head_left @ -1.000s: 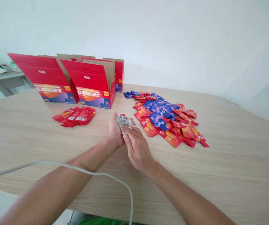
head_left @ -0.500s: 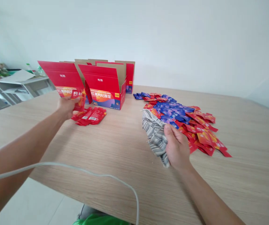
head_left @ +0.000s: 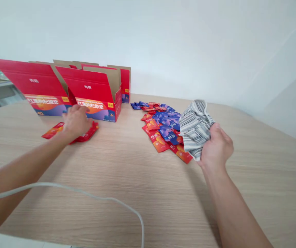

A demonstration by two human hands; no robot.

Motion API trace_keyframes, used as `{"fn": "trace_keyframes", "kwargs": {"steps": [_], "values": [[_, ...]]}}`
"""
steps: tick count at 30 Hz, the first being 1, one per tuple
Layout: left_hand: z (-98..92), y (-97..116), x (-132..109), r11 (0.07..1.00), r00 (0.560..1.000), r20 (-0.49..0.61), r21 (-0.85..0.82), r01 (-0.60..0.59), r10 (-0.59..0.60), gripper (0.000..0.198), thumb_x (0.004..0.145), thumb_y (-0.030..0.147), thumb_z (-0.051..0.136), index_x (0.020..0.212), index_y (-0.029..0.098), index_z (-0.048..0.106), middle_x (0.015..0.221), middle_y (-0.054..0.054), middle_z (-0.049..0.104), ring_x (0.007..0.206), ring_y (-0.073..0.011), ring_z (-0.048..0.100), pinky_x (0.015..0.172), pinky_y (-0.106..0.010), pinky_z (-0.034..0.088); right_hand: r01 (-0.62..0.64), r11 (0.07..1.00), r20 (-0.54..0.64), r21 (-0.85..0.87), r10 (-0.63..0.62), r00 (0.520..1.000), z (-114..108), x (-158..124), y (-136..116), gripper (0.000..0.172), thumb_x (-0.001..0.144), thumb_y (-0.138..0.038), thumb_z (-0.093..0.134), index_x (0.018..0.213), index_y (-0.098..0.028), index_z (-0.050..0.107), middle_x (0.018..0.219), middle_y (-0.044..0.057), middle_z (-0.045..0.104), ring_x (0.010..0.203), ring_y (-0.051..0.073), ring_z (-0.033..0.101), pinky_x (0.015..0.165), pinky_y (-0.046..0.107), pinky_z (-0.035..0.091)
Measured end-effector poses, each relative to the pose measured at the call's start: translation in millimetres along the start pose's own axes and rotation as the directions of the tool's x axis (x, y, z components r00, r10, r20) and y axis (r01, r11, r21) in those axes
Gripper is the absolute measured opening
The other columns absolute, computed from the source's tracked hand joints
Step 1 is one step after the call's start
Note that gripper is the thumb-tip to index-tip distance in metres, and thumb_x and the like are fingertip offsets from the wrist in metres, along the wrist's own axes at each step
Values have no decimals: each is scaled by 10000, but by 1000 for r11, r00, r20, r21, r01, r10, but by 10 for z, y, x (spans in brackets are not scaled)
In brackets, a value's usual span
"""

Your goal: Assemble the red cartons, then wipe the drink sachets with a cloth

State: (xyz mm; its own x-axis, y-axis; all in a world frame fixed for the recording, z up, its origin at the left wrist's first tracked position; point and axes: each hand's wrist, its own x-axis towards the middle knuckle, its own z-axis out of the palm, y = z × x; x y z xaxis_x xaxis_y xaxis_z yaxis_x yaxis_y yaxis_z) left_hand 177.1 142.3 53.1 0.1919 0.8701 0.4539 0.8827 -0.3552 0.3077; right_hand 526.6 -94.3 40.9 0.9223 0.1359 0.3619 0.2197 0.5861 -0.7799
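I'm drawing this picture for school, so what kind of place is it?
Probably a workroom or an office, though I can't be sure. There's a big wood-look table, several printed red boxes with flaps up, and a heap of red and blue packets.

Left arm [head_left: 34, 168] outstretched, left fingers [head_left: 82, 112] bent downward; right arm [head_left: 233, 206] forward, right fingers [head_left: 215, 130] pinched.

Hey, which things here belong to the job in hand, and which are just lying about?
In the job, it seems:
- striped cloth, held in the right hand
- small red sachet pile, under the left hand
- mixed red-and-blue sachet pile
- open red cartons, matching print

Probably just about:
- white cable
- side desk
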Motion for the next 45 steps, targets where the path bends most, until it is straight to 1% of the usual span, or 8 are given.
{"fn": "trace_keyframes", "kwargs": {"steps": [5, 13, 21, 28, 33, 39, 42, 45], "values": [[679, 1335, -174, 969, 952, 200, -134, -207, 232, 294, 930, 201, 647, 1214, 181, 718, 1329, -125, 714, 1295, -279, 642, 1125, -377, 499, 98, 991, 86, -96, -90, 992, -88, 44, 58, 332, 948, -470, 673, 828, -168, 743, 796, 13, 703, 686, 177, 648, 683, 327, 572], [1418, 2424, 81, 979, 904, 397, -181, -93, 159, 747, 884, 612, 689, 1506, 208, 596, 1558, -273, 548, 1434, -492, 525, 1081, -618, 487, 622, 671, 547, -405, -367, 752, -224, 44, 128, 393, 1102, -452, 440, 1084, -199, 740, 1096, 128, 788, 1060, 271, 735, 984, 426, 560], [1445, 2327, 286, 963, 814, 546, -261, -63, 201, 527, 600, 302, 897, 1106, 199, 793, 1295, -217, 745, 1315, -460, 634, 1078, -475, 504, 739, 594, 672, -319, -408, 618, -175, 21, 112, 328, 1104, -310, 443, 1167, -194, 743, 1159, 142, 799, 1165, 283, 732, 1022, 449, 567], [1089, 1892, -37, 809, 894, 425, -571, 141, 144, 549, 495, 48, 743, 1007, 236, 805, 1305, -148, 747, 1417, -454, 553, 1241, -520, 363, 661, 675, 673, -328, -324, 665, -147, -133, 161, 348, 1097, -375, 447, 1142, -201, 745, 1172, 138, 795, 1148, 281, 732, 1019, 440, 563], [771, 1533, -318, 414, 918, 394, -829, 376, -45, 521, 644, 179, 585, 1131, 216, 767, 1182, -114, 757, 1171, -332, 713, 917, -398, 618, 413, 818, 564, -400, -135, 814, -59, -396, 199, 391, 1075, -483, 456, 1018, -210, 729, 962, 75, 779, 895, 239, 705, 852, 371, 560], [453, 1393, -609, -209, 779, 602, -796, 568, -176, 441, 695, 218, 519, 1091, 116, 685, 944, -183, 744, 905, -347, 772, 765, -476, 665, 203, 903, 519, -379, 25, 854, 54, -650, 199, 465, 1037, -591, 488, 790, -229, 642, 692, -1, 622, 660, 189, 547, 633, 300, 460], [402, 1573, -847, -498, 731, 672, -676, 542, -117, 363, 753, 196, 545, 1078, 129, 692, 950, -171, 769, 966, -348, 771, 850, -494, 664, 214, 907, 503, -363, -3, 864, 109, -735, 231, 468, 1059, -585, 461, 982, -217, 741, 916, 72, 764, 895, 243, 686, 834, 355, 557], [444, 1872, -1166, -515, 733, 680, -637, 574, -24, 235, 862, 272, 544, 996, 176, 711, 973, -139, 788, 995, -316, 774, 907, -459, 655, 320, 879, 537, -353, -90, 839, 171, -850, 325, 507, 1092, -537, 403, 1263, -206, 747, 1365, 151, 735, 1352, 290, 629, 1168, 488, 472]]}}
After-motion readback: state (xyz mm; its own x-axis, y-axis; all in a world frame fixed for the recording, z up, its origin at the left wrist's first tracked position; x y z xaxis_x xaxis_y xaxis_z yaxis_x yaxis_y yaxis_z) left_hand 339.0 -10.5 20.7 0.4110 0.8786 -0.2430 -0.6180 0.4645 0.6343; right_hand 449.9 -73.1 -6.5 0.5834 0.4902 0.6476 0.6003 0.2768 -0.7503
